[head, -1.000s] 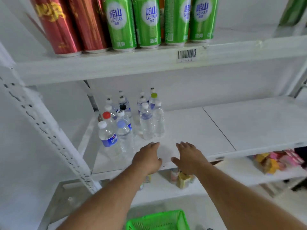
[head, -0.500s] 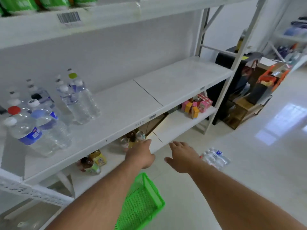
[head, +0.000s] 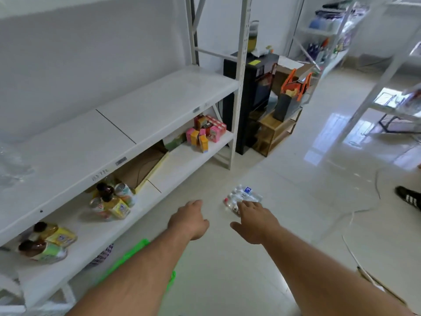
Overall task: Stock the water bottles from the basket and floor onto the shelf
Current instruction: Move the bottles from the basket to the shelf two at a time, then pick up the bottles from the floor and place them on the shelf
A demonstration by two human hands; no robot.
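Both forearms are reaching from the bottom of the frame toward its centre, and the two hands are hovering apart over the pale tiled floor (head: 296,179), holding nothing. The left hand (head: 190,221) is showing its back to the camera with fingers loosely curled under; the right hand (head: 256,221) is spreading its fingers, relaxed, with the fingertips lying just in front of a cluster of water bottles (head: 245,196). Whether those fingertips are touching the bottles cannot be told from this view. The bottles are lying together on the floor a little right of centre, clear with white caps, one red cap and a blue label showing. The green basket (head: 134,252) is peeking out beneath the left forearm at the lower left, mostly hidden. The white shelf (head: 159,106) is running across the left half of the frame, its middle board bare in the part that is showing. On the board below, brown-capped bottles (head: 45,242) are sitting at the lower left, more bottles and cans (head: 114,199) are standing further along, and pink and orange boxes (head: 205,133) are grouped near the right end. A black cabinet (head: 250,92) is standing beyond the shelf's end post, with an orange-handled bag (head: 291,94) beside it. A dark shoe (head: 410,198) is showing at the right edge.
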